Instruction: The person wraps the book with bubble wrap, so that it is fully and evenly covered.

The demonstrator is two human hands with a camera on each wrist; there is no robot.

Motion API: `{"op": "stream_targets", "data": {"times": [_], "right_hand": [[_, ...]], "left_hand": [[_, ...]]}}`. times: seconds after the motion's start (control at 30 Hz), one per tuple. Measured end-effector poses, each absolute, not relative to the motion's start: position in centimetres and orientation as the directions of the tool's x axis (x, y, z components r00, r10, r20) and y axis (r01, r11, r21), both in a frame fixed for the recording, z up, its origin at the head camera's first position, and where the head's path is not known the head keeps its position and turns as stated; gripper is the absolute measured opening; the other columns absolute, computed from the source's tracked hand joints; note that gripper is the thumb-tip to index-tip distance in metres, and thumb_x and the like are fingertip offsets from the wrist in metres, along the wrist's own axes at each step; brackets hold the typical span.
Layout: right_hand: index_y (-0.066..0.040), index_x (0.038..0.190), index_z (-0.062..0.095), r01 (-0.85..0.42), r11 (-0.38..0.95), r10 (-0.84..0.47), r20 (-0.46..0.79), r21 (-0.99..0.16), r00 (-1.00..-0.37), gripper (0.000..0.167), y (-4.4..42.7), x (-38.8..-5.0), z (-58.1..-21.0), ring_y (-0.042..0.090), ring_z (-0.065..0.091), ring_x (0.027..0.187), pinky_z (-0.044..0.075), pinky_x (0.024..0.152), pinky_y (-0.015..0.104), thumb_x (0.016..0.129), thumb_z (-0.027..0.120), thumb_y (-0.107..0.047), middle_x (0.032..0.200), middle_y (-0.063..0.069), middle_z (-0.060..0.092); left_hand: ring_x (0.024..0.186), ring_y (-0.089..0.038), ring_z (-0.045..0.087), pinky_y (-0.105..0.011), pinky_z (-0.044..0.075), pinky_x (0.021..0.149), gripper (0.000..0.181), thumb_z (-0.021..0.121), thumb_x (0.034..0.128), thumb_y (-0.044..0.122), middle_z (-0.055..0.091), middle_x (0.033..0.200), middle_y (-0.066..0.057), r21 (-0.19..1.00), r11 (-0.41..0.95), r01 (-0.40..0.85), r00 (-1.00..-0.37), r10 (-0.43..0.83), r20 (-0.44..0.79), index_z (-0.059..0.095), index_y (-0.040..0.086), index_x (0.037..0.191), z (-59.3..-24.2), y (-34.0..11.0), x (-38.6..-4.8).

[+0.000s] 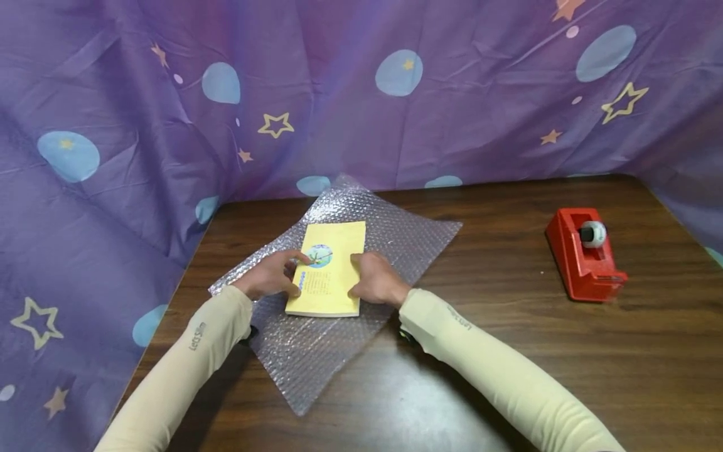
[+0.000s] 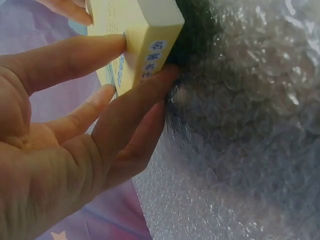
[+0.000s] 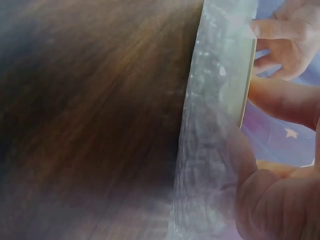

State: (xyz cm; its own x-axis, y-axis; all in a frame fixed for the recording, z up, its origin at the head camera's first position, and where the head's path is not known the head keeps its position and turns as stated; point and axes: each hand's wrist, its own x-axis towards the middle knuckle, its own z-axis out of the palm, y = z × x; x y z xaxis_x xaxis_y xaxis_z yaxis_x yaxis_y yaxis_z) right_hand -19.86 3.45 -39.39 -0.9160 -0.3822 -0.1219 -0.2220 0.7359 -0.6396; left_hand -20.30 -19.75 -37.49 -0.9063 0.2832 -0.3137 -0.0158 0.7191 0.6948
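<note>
A yellow paperback book (image 1: 337,245) with a round picture on its cover lies on a sheet of bubble wrap (image 1: 402,233), set diagonally to it. At the book's left side my left hand (image 1: 268,276) grips it, thumb on the cover. The left wrist view shows fingers against the printed spine (image 2: 153,54). My right hand (image 1: 380,279) holds the opposite edge, thumb on the cover. In the right wrist view, bubble wrap (image 3: 210,125) spreads beside that edge; part of the right hand's fingers is hidden.
A red tape dispenser (image 1: 578,267) with a roll of tape (image 1: 593,234) stands at the right of the brown wooden table (image 1: 508,351). A purple cloth (image 1: 339,113) with stars and balloon shapes hangs behind and at the sides. One wrap corner reaches the table's back edge.
</note>
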Motion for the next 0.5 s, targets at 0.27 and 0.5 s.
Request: {"op": "stream_targets", "data": {"times": [0.27,0.5], "right_hand": [[0.004,0.143,0.05,-0.207,0.754,-0.369,-0.141,-0.624,-0.919,0.082,3.34,-19.82,-39.41,0.039,0.054,0.131,0.042,0.117,0.047,0.069,0.085,-0.006,0.141,0.025,0.057],[0.001,0.146,0.047,-0.198,0.765,-0.36,-0.152,-0.613,-0.92,0.085,3.35,-19.73,-39.5,0.038,0.052,0.132,0.042,0.118,0.047,0.071,0.085,-0.007,0.144,0.025,0.053]], "left_hand": [[0.091,-0.028,0.066,-0.026,0.053,0.072,0.066,0.078,0.0692,-0.008,0.061,0.116,-0.027,0.634,0.773,0.007,-0.927,0.243,-0.285,0.055,-0.002,0.131,-37.54,-19.59,-19.89],[0.096,-0.029,0.068,-0.031,0.055,0.08,0.066,0.08,0.0691,-0.002,0.066,0.116,-0.025,0.551,0.834,0.032,-0.933,0.222,-0.283,0.055,0.001,0.131,-37.26,-18.97,-19.88]]}}
